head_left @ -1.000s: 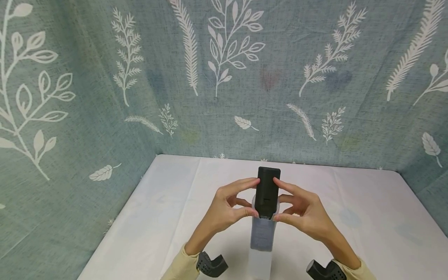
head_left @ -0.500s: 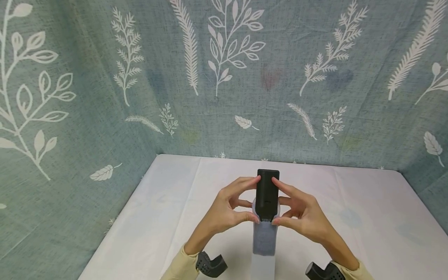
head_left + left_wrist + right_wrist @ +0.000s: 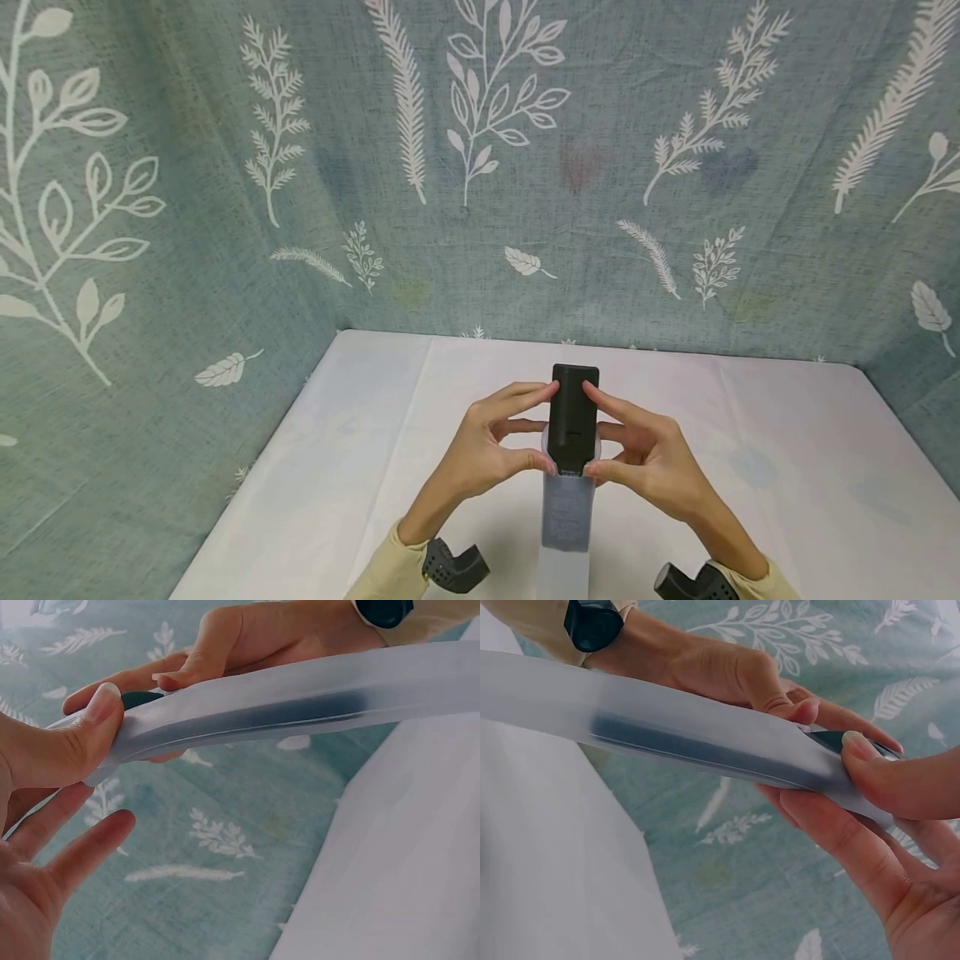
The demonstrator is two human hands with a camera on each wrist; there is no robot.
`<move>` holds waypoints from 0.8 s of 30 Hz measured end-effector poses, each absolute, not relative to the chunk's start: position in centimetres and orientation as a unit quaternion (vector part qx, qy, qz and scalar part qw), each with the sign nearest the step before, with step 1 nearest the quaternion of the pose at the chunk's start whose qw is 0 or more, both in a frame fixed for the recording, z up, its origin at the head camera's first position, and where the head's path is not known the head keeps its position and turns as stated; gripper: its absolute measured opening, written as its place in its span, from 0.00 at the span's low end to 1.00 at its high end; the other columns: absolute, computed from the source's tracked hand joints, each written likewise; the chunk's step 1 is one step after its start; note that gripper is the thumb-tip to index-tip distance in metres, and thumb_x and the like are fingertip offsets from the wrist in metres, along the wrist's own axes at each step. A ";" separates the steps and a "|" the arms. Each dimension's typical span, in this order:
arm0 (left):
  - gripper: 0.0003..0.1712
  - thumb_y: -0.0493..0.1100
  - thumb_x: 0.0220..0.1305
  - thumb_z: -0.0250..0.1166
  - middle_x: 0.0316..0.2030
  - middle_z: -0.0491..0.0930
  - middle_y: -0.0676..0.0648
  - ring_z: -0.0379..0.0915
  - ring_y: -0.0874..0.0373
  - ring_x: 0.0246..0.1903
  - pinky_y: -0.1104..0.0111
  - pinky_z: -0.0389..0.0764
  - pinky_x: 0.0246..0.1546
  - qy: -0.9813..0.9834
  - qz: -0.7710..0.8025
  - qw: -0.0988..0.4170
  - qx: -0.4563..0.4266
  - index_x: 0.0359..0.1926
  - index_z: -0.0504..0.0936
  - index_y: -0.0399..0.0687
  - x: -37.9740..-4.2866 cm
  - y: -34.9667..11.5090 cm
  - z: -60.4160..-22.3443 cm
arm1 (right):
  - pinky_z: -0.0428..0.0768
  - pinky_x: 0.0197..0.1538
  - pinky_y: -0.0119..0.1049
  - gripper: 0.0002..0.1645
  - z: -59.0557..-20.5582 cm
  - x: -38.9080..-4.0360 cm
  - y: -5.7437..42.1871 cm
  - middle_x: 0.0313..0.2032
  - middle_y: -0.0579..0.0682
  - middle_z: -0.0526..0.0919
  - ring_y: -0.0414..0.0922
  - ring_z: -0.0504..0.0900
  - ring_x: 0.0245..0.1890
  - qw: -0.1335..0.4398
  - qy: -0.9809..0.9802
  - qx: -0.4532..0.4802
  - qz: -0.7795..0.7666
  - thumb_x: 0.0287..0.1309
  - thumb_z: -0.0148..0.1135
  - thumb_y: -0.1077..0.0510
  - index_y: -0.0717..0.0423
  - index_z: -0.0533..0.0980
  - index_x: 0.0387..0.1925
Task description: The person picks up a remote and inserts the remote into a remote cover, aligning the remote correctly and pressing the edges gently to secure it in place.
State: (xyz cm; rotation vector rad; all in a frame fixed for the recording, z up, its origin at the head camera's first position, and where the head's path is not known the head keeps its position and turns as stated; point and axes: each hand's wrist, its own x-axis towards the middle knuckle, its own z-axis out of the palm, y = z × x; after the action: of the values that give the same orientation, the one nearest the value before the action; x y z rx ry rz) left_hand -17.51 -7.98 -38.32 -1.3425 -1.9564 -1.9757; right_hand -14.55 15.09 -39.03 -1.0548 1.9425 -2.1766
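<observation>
A slim black remote control [image 3: 572, 417], back face up, sits partly inside a long translucent sleeve [image 3: 566, 512]. Its far part sticks out of the sleeve's mouth; the covered part shows as a dark shape through the sleeve [image 3: 420, 682]. My left hand [image 3: 483, 446] pinches the left edge, index fingertip on the bare remote, thumb at the sleeve's mouth. On the right edge my right hand [image 3: 648, 450] does likewise. In the right wrist view, the right thumb [image 3: 900, 780] lies on top near the mouth while fingers support the sleeve from below. The sleeve's near end hangs past the dark part.
A white-covered table [image 3: 420, 400] lies beneath the hands. Grey-green curtains [image 3: 465, 267] with white leaf prints stand behind and at the sides. Dark wrist cameras [image 3: 455, 567] sit on both wrists, over pale yellow sleeves.
The remote and sleeve have shifted slightly toward me, and the sleeve's near end has swung a little to the right. Both hands keep their grip with small thumb shifts.
</observation>
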 end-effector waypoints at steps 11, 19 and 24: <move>0.42 0.21 0.40 0.72 0.55 0.71 0.31 0.68 0.48 0.58 0.56 0.80 0.48 -0.638 -0.639 0.031 -0.428 0.61 0.68 0.27 -16.6 -8.0 -36.6 | 0.84 0.29 0.51 0.48 -39.1 -14.7 15.0 0.65 0.46 0.68 0.48 0.79 0.52 0.013 0.629 -0.343 -0.697 0.45 0.64 0.80 0.70 0.54 0.67; 0.41 0.21 0.40 0.71 0.53 0.72 0.31 0.69 0.49 0.57 0.55 0.80 0.48 -0.640 -0.635 0.038 -0.431 0.60 0.69 0.26 -16.6 -8.1 -36.6 | 0.83 0.28 0.51 0.45 -39.0 -14.8 15.0 0.66 0.49 0.65 0.50 0.81 0.49 0.000 0.618 -0.374 -0.691 0.48 0.61 0.80 0.70 0.55 0.67; 0.39 0.21 0.40 0.71 0.52 0.73 0.31 0.70 0.49 0.56 0.56 0.80 0.47 -0.641 -0.632 0.045 -0.433 0.59 0.70 0.26 -16.6 -8.1 -36.5 | 0.83 0.28 0.51 0.45 -38.9 -14.7 15.0 0.67 0.47 0.65 0.50 0.81 0.49 0.011 0.621 -0.361 -0.696 0.48 0.62 0.79 0.71 0.54 0.67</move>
State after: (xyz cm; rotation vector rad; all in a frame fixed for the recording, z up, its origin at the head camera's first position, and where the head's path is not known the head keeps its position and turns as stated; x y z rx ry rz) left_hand -16.56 -8.07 -36.50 -1.3215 -1.9578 -1.9311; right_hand -14.74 15.04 -38.93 -1.1265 1.9357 -2.1706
